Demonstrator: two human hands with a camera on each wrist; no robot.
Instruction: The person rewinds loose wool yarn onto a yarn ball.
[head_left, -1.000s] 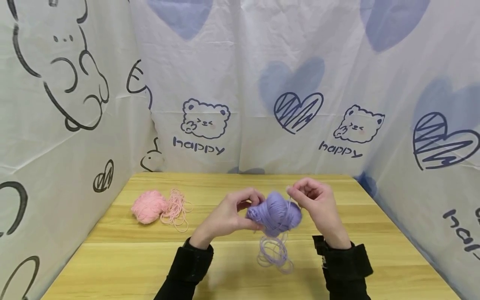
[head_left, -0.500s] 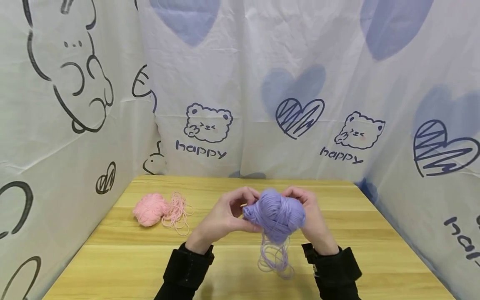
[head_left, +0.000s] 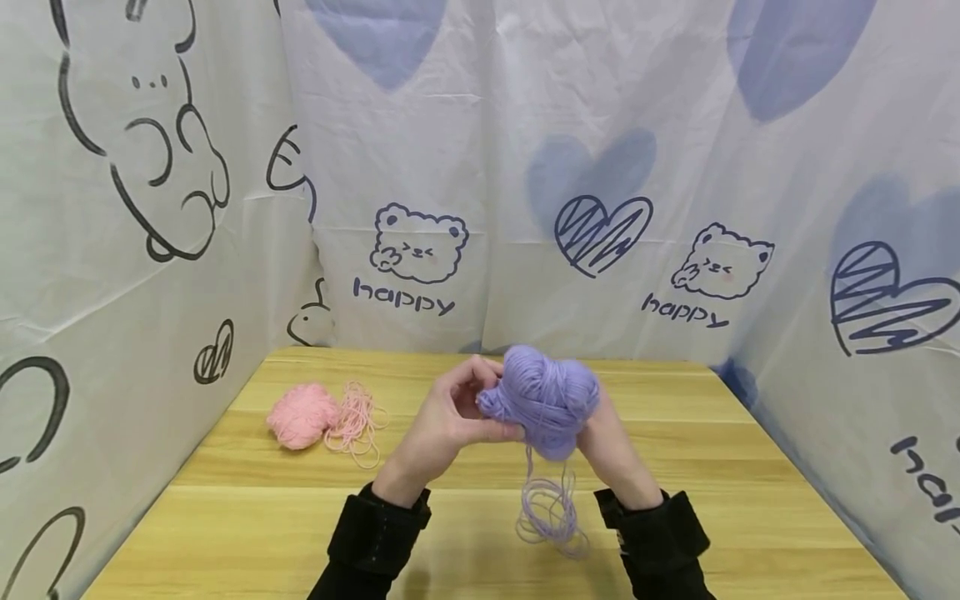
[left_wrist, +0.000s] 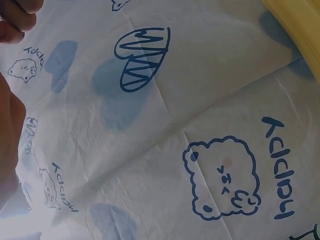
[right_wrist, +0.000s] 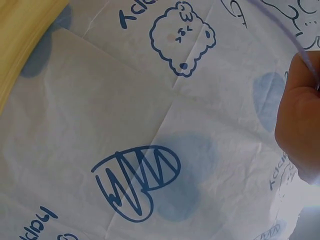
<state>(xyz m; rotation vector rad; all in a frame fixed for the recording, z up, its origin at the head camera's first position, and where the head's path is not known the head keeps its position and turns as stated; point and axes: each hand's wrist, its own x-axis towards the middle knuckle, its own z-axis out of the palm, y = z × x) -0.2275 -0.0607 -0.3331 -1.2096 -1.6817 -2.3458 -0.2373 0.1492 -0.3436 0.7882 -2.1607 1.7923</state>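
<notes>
The left grip (head_left: 448, 421), partly closed, is holding the purple yarn ball (head_left: 549, 402) by one side; its narrow knob (head_left: 492, 404) is pointing into that grip, the long axis running crosswise toward the right grip (head_left: 611, 442), whose hidden closure I cannot tell.

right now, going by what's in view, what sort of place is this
Probably a small curtained-off craft or filming booth: white sheets printed with blue hearts and bear faces enclose three sides of a yellow wood-grain table, with a lumpy purple yarn ball and a pink yarn ball in view.
</notes>
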